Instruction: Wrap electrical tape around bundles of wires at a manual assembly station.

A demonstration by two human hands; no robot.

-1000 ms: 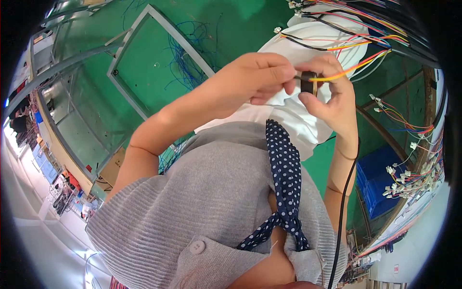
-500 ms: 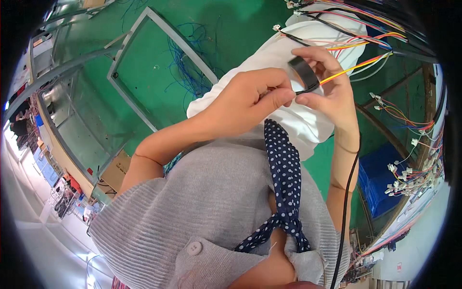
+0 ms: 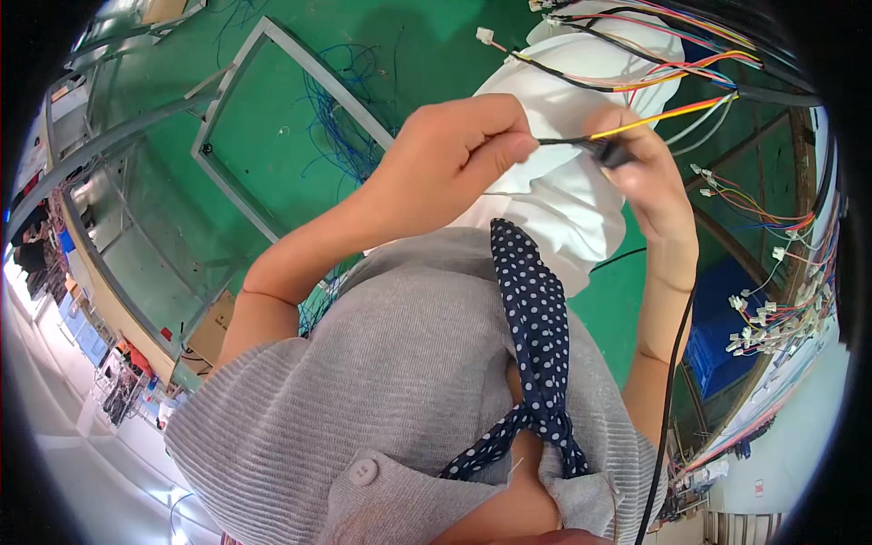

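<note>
My left hand [image 3: 468, 154] is closed, thumb against fingers, pinching the end of a thin wire bundle. The bundle's black-wrapped part [image 3: 561, 142] stretches to the right out of that pinch. Beyond it the yellow and red wires [image 3: 668, 116] run bare to a thick dark cable at the right. A roll of black tape [image 3: 614, 154], smeared by motion, sits in the curled fingers of my right hand [image 3: 656, 186], right beside the wires. Whether a strip of tape still joins roll and bundle is hard to make out.
Other harness branches with a white connector [image 3: 485, 36] lie over the white cloth [image 3: 568, 213] on my lap. Many white plugs [image 3: 763, 322] hang at the right near a blue bin [image 3: 722, 341]. A metal frame [image 3: 331, 82] and tangled blue wires [image 3: 341, 113] are on the green floor.
My left hand has shifted slightly left and up, showing more black-wrapped wire. My right hand and the tape roll have turned and moved right. The branch with the white connector has swung left.
</note>
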